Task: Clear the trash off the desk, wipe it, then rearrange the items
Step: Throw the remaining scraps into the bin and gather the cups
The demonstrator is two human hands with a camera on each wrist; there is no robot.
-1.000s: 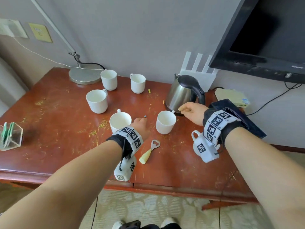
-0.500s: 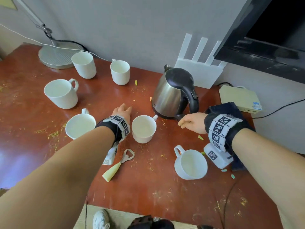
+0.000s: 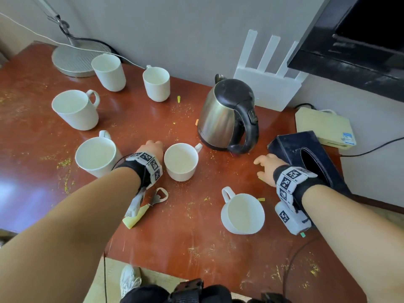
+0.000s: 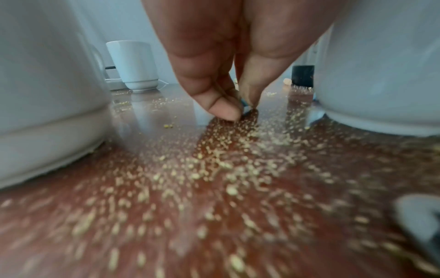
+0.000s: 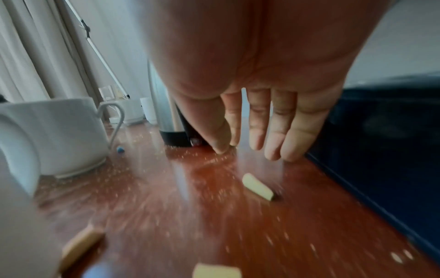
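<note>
Left hand between two white mugs, its grip pinched on a small blue scrap at the crumb-strewn surface; right hand near the kettle, grip apart, fingers straight over a yellow scrap

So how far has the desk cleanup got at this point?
Nothing looks finished: yellow crumbs and yellow bits litter the desk. In hand: the left hand pinches a small blue scrap between two mugs; the right hand hovers open near the kettle. Left: remaining trash, wiping, rearranging.
</note>
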